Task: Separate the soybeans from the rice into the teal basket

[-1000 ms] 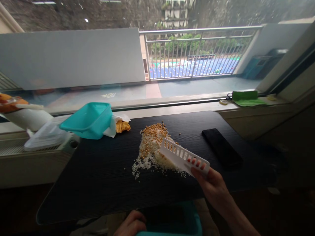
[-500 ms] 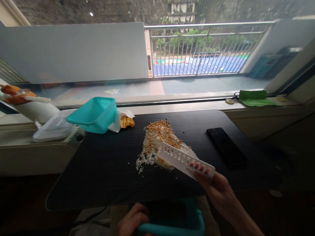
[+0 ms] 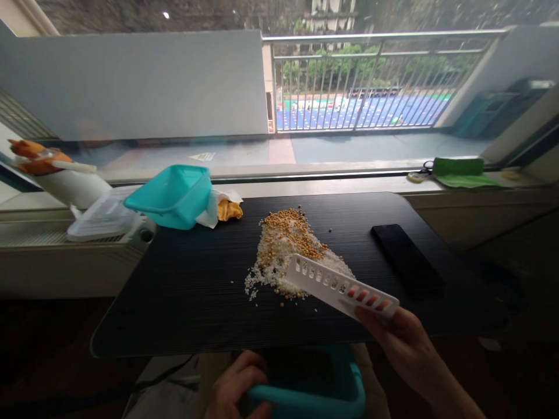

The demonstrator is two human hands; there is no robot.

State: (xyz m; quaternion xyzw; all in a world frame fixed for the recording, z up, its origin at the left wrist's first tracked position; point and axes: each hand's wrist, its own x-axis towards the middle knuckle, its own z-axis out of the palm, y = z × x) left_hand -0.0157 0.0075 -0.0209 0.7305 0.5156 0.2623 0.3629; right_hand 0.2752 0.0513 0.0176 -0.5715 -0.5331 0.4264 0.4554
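My right hand [image 3: 399,340] grips one end of a white slotted plastic piece [image 3: 336,285], its far end resting on a heap of white rice and yellow beans [image 3: 288,247] in the middle of the black table [image 3: 187,291]. Fingers show pink through the slots. My left hand [image 3: 238,387] is closed on the rim of a teal container [image 3: 314,396] held below the table's near edge, under the heap side.
A second teal tub [image 3: 168,195] sits tilted at the table's back left, beside clear lids [image 3: 102,218] and a white wrapper with orange food [image 3: 225,208]. A black phone [image 3: 408,256] lies at the right. A green cloth [image 3: 458,171] rests on the window sill.
The slotted piece has dragged toward me and to the right, spreading rice behind it. The teal container under the edge has come further into view with my left hand.
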